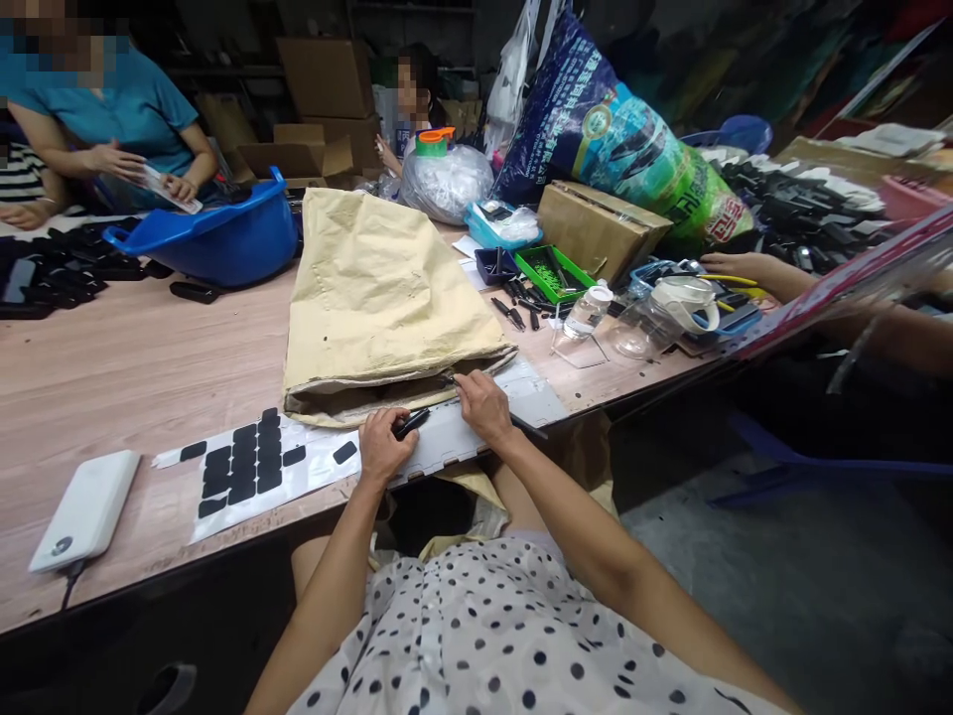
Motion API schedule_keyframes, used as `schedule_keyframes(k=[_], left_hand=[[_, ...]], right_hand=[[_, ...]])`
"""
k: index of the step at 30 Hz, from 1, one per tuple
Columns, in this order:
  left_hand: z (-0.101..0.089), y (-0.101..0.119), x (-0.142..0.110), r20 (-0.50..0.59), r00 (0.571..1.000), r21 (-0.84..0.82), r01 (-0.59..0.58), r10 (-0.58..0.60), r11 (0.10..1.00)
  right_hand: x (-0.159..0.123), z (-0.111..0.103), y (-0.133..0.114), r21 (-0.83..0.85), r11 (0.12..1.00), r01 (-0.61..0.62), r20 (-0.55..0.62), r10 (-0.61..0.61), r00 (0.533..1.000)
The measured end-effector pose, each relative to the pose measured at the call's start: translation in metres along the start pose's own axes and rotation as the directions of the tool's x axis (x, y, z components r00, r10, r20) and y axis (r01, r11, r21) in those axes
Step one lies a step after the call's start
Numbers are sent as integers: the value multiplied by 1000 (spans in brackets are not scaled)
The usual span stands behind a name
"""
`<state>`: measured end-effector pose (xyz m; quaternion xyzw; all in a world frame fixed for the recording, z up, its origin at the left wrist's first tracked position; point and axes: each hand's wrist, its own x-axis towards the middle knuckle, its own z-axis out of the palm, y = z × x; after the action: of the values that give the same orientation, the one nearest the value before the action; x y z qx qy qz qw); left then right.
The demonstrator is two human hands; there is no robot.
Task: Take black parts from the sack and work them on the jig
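My left hand (383,444) is closed around a small black elongated part (411,423) at the table's near edge. My right hand (482,404) rests just to its right, fingers curled in a pinch at the open mouth of a flat tan paper sack (372,288); what it pinches is too small to name. Both hands lie over a white backing sheet (313,467) carrying several black rounded stickers (245,467).
A white power bank (85,511) lies at the near left. A blue basin (215,238), black parts (52,273), a green tray (555,273), cardboard box (600,228), clear jars (655,313) and printed sack (617,134) crowd the wooden table (134,367). Other people sit at left, back and right.
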<state>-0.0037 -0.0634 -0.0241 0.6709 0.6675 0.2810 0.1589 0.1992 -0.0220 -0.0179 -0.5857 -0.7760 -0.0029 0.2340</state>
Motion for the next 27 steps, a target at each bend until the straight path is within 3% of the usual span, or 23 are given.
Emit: schedule_keyframes(k=[5,12,16,19,23,27], left_hand=[[2,-1,-1,10,1000,39,-10,10,999],[6,-7,0,-25,999,63,-33,34,997],[3,-4,-7,-79,991,17,-111,112,994],[-1,4,-33,-63,976,-106,-213,207,971],[6,7,-86,92,936,-258,-307,340,916],[27,-13,-122,253,932,-192,-213,258,958]], right_hand=[[2,9,16,-106,993,-40,13,42,999],[0,13,10,-159,985,-68,15,72,997],[4,13,9,-176,981,-79,25,84,996],[4,15,9,-180,981,-75,28,81,996],[4,16,9,-177,982,-68,26,74,997],[4,14,8,-169,983,-68,30,75,997]])
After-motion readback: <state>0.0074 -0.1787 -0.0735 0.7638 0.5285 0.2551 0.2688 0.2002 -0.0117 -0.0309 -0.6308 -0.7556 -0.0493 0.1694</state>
